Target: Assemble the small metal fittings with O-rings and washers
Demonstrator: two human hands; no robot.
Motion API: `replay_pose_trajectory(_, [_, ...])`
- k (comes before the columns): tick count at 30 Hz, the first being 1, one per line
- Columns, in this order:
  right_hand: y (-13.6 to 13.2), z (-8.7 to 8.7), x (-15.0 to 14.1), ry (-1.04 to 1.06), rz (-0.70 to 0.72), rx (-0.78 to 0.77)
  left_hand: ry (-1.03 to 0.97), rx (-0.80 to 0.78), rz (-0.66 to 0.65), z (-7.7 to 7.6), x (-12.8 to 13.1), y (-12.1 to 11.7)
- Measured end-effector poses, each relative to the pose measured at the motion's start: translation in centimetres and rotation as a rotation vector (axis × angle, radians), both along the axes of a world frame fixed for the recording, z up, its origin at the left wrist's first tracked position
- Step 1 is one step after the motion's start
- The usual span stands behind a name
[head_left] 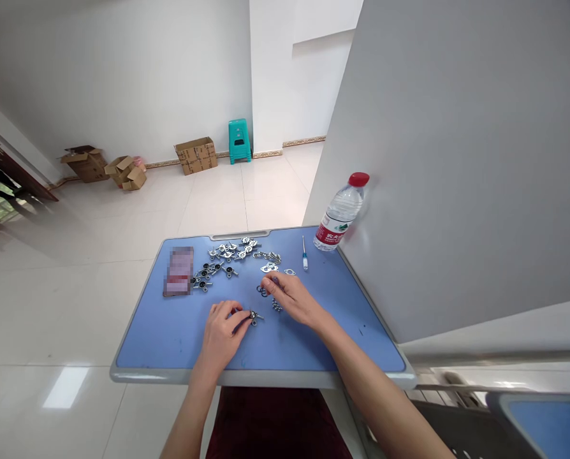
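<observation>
My left hand (222, 335) rests on the blue desktop (285, 344), its fingertips pinching a small metal fitting with a dark ring (254, 317). My right hand (291, 299) lies just to the right, its fingertips over a dark object too small to identify. Beside those fingertips are small black rings (263, 291) and a little heap of metal nuts (277, 306). Further back lies a scattered group of similar metal fittings (225, 264). Flat metal plates (268, 268) sit nearer my right hand, and a small blue-handled screwdriver (305, 256) lies beyond it.
A phone with a blurred surface (178, 271) lies at the desk's left. A water bottle with a red cap (341, 212) stands at the far right corner, by a tall grey partition (457, 159). Cardboard boxes (196, 155) and a teal stool (240, 141) stand on the floor beyond.
</observation>
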State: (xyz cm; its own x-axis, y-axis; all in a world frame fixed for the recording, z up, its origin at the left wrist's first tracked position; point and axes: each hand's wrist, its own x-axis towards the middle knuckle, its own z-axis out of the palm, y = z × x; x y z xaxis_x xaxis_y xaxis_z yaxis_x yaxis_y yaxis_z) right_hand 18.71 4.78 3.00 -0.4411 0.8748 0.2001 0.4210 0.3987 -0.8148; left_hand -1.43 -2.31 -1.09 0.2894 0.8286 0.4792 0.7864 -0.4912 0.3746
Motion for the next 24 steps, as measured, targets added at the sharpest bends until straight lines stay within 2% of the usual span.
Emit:
replay_pose_trajectory(8, [0.5, 0.4, 0.8, 0.082, -0.144, -0.027, -0.040, 0.014, 0.013, 0.5, 0.1, 0.0])
replay_pose_trajectory(18, [2.8, -0.9, 2.8, -0.180, -0.357, -0.026, -0.088, 0.043, 0.094, 0.3, 0.0, 0.1])
replay_pose_trajectory(24, [3.5, -1.4, 2.5, -0.285, -0.341, -0.004, -0.107, 0.067, 0.096, -0.1, -0.2, 0.2])
